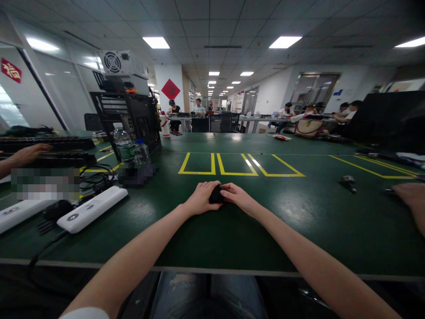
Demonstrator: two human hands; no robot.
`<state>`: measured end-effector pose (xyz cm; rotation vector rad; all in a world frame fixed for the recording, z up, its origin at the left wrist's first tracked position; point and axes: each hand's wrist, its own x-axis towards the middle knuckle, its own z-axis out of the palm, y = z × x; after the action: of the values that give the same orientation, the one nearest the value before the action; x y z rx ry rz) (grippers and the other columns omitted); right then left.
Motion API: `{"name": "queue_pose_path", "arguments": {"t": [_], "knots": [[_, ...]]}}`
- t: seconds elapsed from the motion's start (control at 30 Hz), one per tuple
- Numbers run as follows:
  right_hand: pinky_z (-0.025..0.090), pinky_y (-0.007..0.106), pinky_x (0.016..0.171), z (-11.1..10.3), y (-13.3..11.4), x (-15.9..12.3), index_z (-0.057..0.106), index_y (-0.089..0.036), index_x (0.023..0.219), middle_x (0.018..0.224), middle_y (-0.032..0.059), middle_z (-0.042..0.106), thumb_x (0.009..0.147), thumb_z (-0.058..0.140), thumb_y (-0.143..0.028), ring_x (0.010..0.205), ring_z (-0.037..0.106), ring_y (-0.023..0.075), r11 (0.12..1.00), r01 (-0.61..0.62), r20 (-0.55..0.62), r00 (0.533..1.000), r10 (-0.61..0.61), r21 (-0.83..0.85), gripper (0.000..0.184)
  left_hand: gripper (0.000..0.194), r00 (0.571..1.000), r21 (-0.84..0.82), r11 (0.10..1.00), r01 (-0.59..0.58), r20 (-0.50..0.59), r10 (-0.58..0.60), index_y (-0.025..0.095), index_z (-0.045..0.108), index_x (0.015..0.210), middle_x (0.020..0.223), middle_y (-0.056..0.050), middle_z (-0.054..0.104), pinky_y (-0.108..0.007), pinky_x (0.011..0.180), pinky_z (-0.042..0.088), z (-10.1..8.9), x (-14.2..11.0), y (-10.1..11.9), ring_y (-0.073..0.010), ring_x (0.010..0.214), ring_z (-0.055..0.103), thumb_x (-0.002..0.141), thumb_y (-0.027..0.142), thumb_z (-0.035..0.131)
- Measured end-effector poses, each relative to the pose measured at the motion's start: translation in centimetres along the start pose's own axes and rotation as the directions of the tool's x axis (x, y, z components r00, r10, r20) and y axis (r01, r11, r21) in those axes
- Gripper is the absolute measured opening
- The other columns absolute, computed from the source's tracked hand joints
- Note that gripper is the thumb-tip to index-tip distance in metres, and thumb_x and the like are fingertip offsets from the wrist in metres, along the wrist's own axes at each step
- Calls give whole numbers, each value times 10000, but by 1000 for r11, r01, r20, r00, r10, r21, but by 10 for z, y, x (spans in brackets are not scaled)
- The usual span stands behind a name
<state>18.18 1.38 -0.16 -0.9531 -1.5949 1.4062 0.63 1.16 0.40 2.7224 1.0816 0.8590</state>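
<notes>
A small black object (pixel 216 195) rests on or just above the green tabletop (pixel 206 239), in front of me. My left hand (pixel 203 197) curls round its left side, with the thumb at the near side and the fingers over the far side. From the right, my right hand (pixel 239 197) pinches at the object's edge with fingers and thumb. Both hands cover much of it, so its exact kind cannot be made out. Just beyond my hands, yellow tape outlines (pixel 235 174) mark the tabletop.
White power strips (pixel 96 208) and black cables lie at left. Behind them stand water bottles (pixel 124 144) and an open computer case (pixel 128 115). Keyboards (pixel 49 158) and another person's hand (pixel 33 152) are far left. A small metal part (pixel 348 182) and another hand (pixel 411 199) are at right.
</notes>
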Motion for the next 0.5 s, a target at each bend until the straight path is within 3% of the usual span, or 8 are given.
{"name": "queue_pose_path", "arguments": {"t": [0.27,0.4,0.5], "knots": [[374,364,856,-2,-8,-6,466,-203,929,933,19,555,617,664,-271,919,515,161,998,67,127,990,-66,0,376,601,1000,-10,1000,0,-1,0,221,328,1142,1058,-53,496,-382,842,313,0,-1,0,-231,950,467,626,335,615],[400,368,811,3,-14,-8,473,-203,871,894,18,556,701,570,-350,884,521,163,999,28,56,998,-27,-16,245,608,1000,-14,1000,-1,2,1,222,324,1144,1068,-54,492,-383,846,309,-1,-1,1,-234,962,463,624,340,616],[406,369,800,7,-14,-7,477,-205,881,893,22,552,699,572,-348,887,517,169,999,7,11,1000,-6,-33,250,622,1000,-13,1000,8,3,-8,223,320,1151,1076,-57,489,-389,851,305,-1,0,1,-237,968,463,619,340,621]]}}
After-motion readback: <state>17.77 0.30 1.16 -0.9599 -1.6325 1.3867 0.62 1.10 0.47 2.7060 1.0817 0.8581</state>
